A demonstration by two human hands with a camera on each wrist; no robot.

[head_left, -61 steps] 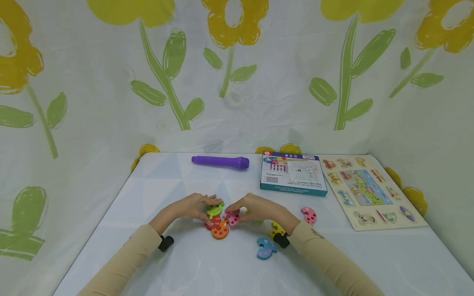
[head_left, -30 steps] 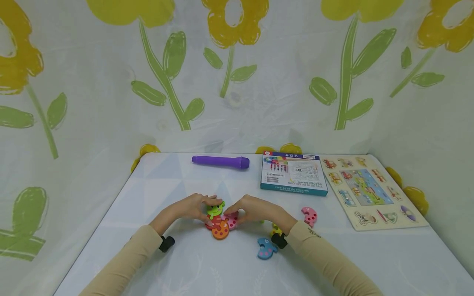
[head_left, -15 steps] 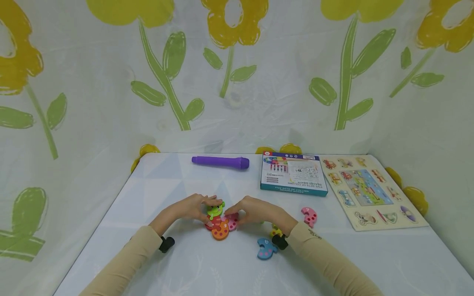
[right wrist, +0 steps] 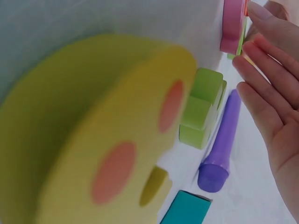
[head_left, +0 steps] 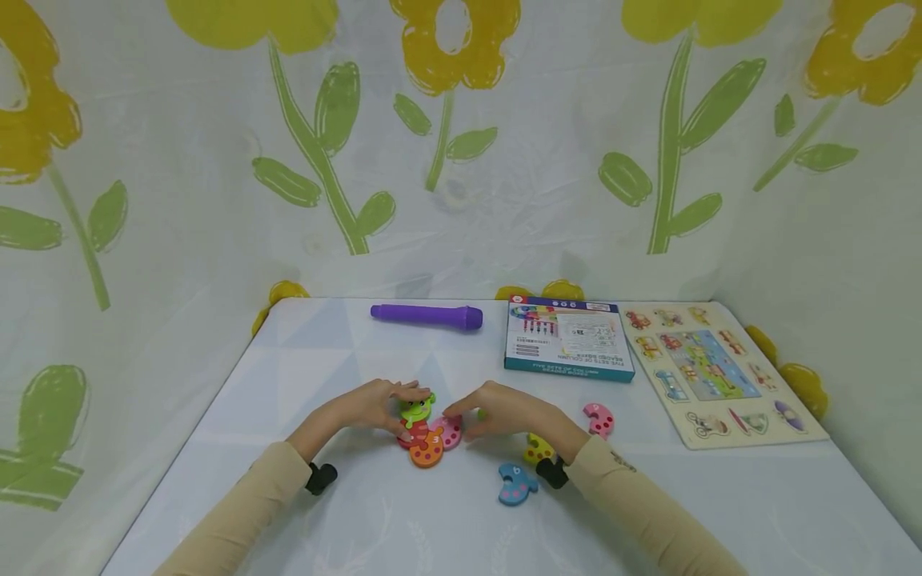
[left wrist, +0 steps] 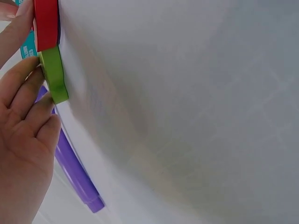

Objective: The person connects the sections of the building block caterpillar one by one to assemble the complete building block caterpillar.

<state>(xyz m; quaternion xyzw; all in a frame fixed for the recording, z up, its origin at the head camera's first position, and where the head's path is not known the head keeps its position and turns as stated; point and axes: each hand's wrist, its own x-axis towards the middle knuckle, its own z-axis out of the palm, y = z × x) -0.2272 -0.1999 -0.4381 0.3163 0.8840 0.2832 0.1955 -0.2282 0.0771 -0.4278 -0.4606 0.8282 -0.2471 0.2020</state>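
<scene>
In the head view my left hand grips the left side of a joined caterpillar puzzle, its thumb at the red piece and fingers at the green smiling head. An orange spotted piece marked 3 adjoins the red one. A pink spotted piece lies against the orange. My right hand is around the pink piece, fingers extended and thumb apart from it. Beside that hand, in the right wrist view, are a light green piece and a yellow spotted piece, close to the camera.
A blue piece and another pink piece lie to the right. Farther back are a purple toy microphone, a flat box and a wooden puzzle board. A flowered cloth hangs behind the table.
The pink piece has come in against the orange piece. My right thumb has since moved off it, widening the hand. My left hand has stayed in place.
</scene>
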